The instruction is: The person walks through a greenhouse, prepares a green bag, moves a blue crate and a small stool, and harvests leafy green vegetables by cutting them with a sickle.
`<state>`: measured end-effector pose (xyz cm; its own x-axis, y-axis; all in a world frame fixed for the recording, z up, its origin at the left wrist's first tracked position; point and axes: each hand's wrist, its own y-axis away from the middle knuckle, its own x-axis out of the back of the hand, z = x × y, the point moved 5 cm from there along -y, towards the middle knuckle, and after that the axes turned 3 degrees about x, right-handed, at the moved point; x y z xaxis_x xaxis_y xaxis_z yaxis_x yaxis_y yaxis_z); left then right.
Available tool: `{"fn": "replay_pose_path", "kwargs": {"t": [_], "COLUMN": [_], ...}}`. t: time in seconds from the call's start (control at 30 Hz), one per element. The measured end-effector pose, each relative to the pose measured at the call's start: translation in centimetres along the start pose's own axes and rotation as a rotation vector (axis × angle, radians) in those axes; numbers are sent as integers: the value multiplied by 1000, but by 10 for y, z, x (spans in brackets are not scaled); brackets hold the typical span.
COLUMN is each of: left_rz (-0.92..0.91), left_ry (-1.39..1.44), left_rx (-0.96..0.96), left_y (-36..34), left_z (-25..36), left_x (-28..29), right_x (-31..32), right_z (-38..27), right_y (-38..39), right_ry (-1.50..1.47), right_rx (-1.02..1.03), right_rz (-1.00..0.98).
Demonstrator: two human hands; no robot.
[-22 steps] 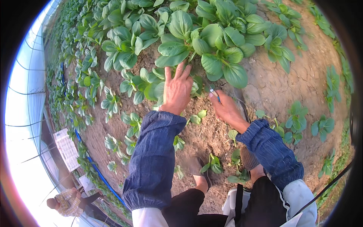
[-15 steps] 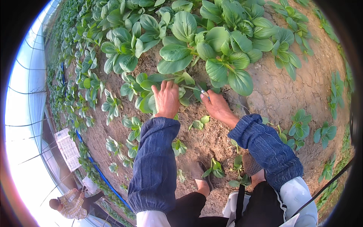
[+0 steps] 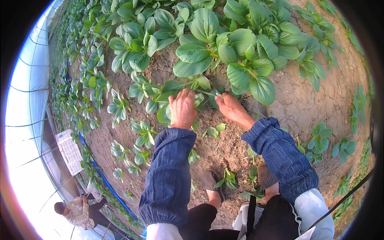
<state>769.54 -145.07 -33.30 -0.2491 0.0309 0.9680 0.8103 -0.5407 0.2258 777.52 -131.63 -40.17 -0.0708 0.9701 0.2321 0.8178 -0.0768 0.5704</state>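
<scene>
My left hand (image 3: 184,109) is closed on a leafy green bok choy plant (image 3: 173,85), its fingers curled over the stems at the base. Broad leaves spread out to the left and above that hand. Just to its right, my right hand (image 3: 233,109) grips a small knife (image 3: 217,94) by the handle. Only the knife's metal collar and a bit of blade show; its tip is lost among the pale stems and leaves. A small gap separates the two hands.
Large bok choy plants (image 3: 240,52) crowd the bed beyond my hands. Smaller seedlings (image 3: 143,134) dot the soil at left. My shoes (image 3: 210,180) stand near loose leaves (image 3: 230,179). A blue hose (image 3: 109,185), a sign board (image 3: 70,152) and another person (image 3: 78,212) are at lower left.
My left hand has shifted slightly right and down, closer to the plant's base. The right hand stays near the same spot with the knife, its blade now more hidden. The view has shifted a little.
</scene>
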Motion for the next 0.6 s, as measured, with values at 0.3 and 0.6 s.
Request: {"fn": "replay_pose_path", "kwargs": {"t": [0.3,0.6], "left_rz": [18,-372], "left_ry": [385,1440], "left_rx": [69,607], "left_y": [17,109], "left_z": [-19,4], "left_x": [37,69], "right_x": [17,46], "right_z": [12,-64], "right_y": [54,83], "right_ry": [-489,-707], "right_rx": [-108,248], "right_rz": [-212,-139]}}
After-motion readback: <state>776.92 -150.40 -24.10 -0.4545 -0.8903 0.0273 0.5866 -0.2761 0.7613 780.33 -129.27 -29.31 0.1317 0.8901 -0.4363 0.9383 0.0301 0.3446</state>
